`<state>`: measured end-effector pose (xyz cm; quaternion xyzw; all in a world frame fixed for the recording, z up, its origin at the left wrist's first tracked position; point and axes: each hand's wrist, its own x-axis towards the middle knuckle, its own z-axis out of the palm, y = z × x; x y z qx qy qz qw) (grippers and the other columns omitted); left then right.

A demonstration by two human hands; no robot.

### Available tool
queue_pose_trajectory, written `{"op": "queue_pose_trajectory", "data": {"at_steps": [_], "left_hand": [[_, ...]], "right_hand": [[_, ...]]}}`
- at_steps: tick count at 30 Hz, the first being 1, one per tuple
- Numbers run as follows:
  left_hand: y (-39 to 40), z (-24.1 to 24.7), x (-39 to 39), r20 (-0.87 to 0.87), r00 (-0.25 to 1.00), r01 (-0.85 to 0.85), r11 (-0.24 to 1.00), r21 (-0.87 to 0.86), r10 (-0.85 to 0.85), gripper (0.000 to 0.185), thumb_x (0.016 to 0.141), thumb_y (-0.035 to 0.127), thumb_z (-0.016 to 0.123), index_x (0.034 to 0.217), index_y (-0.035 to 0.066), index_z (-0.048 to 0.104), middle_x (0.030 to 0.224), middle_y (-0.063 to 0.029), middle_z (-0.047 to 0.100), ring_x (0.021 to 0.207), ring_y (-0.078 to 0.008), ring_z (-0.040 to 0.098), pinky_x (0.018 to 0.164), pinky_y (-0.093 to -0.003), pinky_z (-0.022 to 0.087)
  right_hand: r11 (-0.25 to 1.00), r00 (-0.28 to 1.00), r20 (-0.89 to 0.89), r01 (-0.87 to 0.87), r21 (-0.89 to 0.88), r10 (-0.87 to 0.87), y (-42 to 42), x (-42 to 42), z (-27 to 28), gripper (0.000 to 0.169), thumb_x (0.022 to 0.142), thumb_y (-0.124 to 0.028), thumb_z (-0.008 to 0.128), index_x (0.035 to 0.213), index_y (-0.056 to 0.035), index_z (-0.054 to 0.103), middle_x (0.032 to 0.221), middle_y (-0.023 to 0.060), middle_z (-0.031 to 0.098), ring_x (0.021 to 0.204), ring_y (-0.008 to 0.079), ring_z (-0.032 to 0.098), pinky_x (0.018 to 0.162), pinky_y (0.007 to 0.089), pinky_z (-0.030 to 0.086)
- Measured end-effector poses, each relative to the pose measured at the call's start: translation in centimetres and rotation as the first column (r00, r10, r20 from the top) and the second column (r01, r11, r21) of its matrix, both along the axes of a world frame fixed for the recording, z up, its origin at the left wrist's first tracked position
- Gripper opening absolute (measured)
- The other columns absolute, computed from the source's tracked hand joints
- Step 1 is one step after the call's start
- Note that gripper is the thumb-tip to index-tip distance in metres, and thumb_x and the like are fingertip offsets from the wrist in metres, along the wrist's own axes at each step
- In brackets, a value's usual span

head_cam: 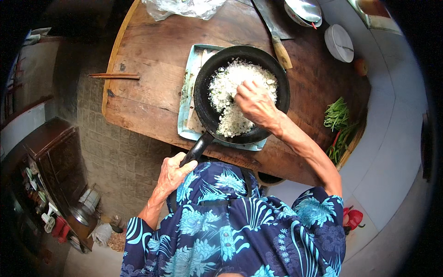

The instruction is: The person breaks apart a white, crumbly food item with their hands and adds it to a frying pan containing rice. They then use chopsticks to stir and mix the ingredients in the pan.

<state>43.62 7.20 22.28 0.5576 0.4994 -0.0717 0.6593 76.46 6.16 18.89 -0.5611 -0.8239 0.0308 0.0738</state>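
A black frying pan [203, 98] rests on a shallow light-blue cardboard tray [184, 114] on the wooden table. White crumbly food [225, 88], rice-like with small green bits, covers much of the pan's inside. My left hand [175, 171] grips the black pan handle [199, 149], which points toward my body. Over the pan, my right hand [254, 100] has its fingers curled down into the white food. Its fingertips are partly hidden, so whether they hold any of the food is unclear.
A cleaver [282, 52] with a wooden handle lies beyond the pan. Chopsticks [116, 76] overhang the left edge of the wooden table [152, 86]. Cut green vegetables [336, 114] and chillies [335, 149] lie right. Bowls [339, 43] and a plastic bag [187, 7] are at the back.
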Motion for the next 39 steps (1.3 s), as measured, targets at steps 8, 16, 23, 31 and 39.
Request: {"op": "queue_pose_trajectory", "data": {"at_steps": [8,16,23,31,39], "left_hand": [[0.2,-0.1,0.0,-0.006,1.000,0.004,1.000,0.008,-0.004,0.033,0.088,0.031,0.071,0.080,0.001,0.058,0.055,-0.0025,0.053,0.047,-0.0104,0.053,0.044,-0.0299,0.041],[-0.1,0.0,0.0,0.010,1.000,-0.012,1.000,-0.015,0.012,0.034,0.088,0.031,0.070,0.078,0.001,0.057,0.054,-0.0018,0.053,0.045,-0.0097,0.051,0.043,-0.0292,0.041],[-0.2,-0.1,0.1,0.016,0.999,-0.030,0.999,-0.021,0.031,0.033,0.088,0.030,0.071,0.079,0.001,0.059,0.055,-0.0023,0.054,0.044,-0.0099,0.051,0.042,-0.0289,0.040],[-0.1,0.0,0.4,-0.006,1.000,-0.002,1.000,-0.002,0.002,0.034,0.088,0.031,0.071,0.080,0.000,0.059,0.056,-0.0032,0.056,0.045,-0.0100,0.052,0.043,-0.0290,0.042],[-0.1,0.0,0.3,0.003,1.000,-0.006,1.000,-0.002,0.006,0.033,0.088,0.031,0.072,0.080,0.000,0.060,0.057,-0.0027,0.056,0.045,-0.0096,0.052,0.043,-0.0286,0.041]], "right_hand": [[0.914,0.897,-0.181,0.402,-0.047,-0.404,3.9,-3.1,-2.0,0.012,0.062,-0.003,0.064,0.073,-0.0014,0.059,0.080,0.0153,0.055,0.075,0.0296,0.056,0.066,0.0424,0.048],[0.974,0.923,-0.310,0.217,-0.070,-0.228,-1.5,-3.6,-0.5,0.013,0.060,0.001,0.062,0.072,-0.0019,0.057,0.077,0.0101,0.051,0.076,0.0272,0.053,0.067,0.0383,0.047],[0.988,0.925,-0.354,0.152,0.007,-0.139,-0.3,-6.7,-1.1,0.011,0.064,-0.010,0.065,0.069,-0.0056,0.057,0.078,0.0077,0.052,0.078,0.0247,0.053,0.066,0.0377,0.047],[0.963,0.918,-0.344,-0.247,-0.112,0.196,-3.0,-4.3,-0.5,0.008,0.068,-0.014,0.063,0.071,-0.0089,0.058,0.079,0.0034,0.053,0.085,0.0205,0.055,0.072,0.0331,0.046],[0.983,0.911,-0.411,-0.102,-0.152,0.031,-1.4,-5.3,1.5,0.011,0.070,-0.013,0.063,0.078,-0.0052,0.061,0.081,0.0070,0.054,0.084,0.0232,0.055,0.069,0.0343,0.048]]}}
